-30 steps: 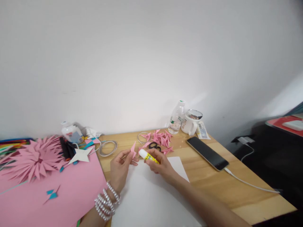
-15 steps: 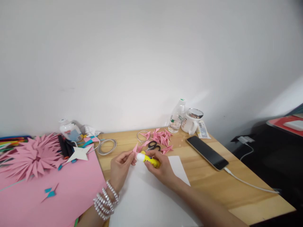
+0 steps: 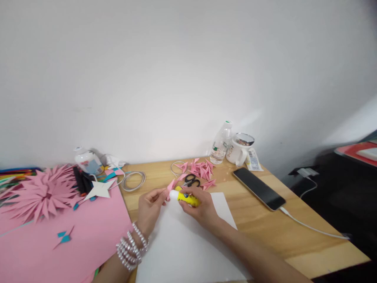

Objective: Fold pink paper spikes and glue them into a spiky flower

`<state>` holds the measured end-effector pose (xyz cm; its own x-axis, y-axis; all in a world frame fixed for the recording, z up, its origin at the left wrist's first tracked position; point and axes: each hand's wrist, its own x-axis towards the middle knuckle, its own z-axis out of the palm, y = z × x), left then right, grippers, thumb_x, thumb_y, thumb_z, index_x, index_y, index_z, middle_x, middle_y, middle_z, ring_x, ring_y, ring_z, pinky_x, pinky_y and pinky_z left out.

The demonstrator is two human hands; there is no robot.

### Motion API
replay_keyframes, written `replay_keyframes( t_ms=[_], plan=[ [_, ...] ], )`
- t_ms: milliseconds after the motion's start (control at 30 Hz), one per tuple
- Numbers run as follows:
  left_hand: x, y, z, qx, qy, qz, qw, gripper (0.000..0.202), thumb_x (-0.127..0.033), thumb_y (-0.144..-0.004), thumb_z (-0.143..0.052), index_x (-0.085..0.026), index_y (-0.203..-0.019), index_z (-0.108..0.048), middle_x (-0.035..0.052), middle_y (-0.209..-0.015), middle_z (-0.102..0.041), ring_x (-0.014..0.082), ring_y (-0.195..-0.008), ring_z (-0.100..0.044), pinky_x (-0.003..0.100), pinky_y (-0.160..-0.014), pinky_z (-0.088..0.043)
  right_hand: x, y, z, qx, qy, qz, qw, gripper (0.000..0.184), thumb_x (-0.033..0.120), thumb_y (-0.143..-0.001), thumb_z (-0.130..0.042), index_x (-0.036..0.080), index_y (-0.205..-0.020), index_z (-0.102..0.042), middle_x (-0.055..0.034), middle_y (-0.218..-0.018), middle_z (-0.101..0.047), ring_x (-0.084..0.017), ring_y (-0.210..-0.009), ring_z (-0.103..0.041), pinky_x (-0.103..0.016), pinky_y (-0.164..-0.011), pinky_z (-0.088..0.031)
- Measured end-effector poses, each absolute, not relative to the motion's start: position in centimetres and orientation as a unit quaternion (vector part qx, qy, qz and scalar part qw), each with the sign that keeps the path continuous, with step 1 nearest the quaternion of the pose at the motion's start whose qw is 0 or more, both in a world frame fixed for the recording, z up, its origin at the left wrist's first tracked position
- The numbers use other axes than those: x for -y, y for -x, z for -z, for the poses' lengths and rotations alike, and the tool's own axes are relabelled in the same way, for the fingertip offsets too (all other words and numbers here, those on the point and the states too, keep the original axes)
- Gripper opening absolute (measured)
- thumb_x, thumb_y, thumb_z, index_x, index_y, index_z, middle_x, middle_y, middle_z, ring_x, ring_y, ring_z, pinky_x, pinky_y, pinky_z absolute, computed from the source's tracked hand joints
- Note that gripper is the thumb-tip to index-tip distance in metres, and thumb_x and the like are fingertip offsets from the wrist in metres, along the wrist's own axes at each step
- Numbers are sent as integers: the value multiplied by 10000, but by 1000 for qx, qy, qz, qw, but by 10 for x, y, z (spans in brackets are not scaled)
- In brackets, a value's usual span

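My left hand (image 3: 151, 206), with beaded bracelets at the wrist, pinches a small folded pink paper piece (image 3: 171, 186). In my right hand (image 3: 202, 206) is a yellow glue bottle (image 3: 189, 199), tilted so that its white tip is at the pink paper; whether they touch I cannot tell. Both hands are over a white sheet of paper (image 3: 188, 251). Just beyond them lie black-handled scissors (image 3: 192, 181) and a heap of folded pink paper pieces (image 3: 203, 169).
At the left, a pink paper star wheel (image 3: 44, 192) and a white paper star (image 3: 100, 189) lie near a pink sheet (image 3: 97, 232). A phone (image 3: 259, 188) charges at the right. A water bottle (image 3: 220, 143) and a lidded mug (image 3: 240, 149) stand by the wall.
The view has shifted slightly. The pink piece in my left hand shows a little more, and the glue bottle's tip remains beside it. Both hands have hardly moved.
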<state>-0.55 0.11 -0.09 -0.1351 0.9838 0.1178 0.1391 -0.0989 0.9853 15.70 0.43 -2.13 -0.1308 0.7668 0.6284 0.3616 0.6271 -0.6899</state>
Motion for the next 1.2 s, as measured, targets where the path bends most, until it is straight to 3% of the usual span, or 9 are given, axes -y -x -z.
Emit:
replay_keyframes(
  t_ms=[500, 900, 1200],
  plan=[
    [-2, 4, -1, -559, -506, -519, 403, 194, -318, -656, -619, -142, -579, -641, 3, -524, -589, 102, -478, -456, 208, -486, -388, -5, -162, 10, 713, 402, -140, 557, 177, 154, -680, -593, 203, -849, -575, -32, -753, -638, -146, -653, -587, -237, -568, -453],
    [-3, 8, -2, -583, -493, -513, 392, 183, -322, -615, -641, -148, -560, -654, -15, -486, -563, 93, -466, -425, 198, -474, -362, -1, -154, 28, 751, 371, -148, 526, 190, 169, -689, -601, 232, -864, -640, -21, -717, -592, -134, -647, -581, -222, -555, -459],
    [-2, 5, -2, -569, -515, -494, 409, 216, -328, -632, -613, -145, -521, -636, 8, -510, -575, 101, -485, -423, 203, -478, -367, -5, -158, 18, 708, 410, -125, 562, 206, 156, -690, -584, 225, -878, -629, -35, -727, -599, -144, -630, -568, -240, -554, -455]
  ],
)
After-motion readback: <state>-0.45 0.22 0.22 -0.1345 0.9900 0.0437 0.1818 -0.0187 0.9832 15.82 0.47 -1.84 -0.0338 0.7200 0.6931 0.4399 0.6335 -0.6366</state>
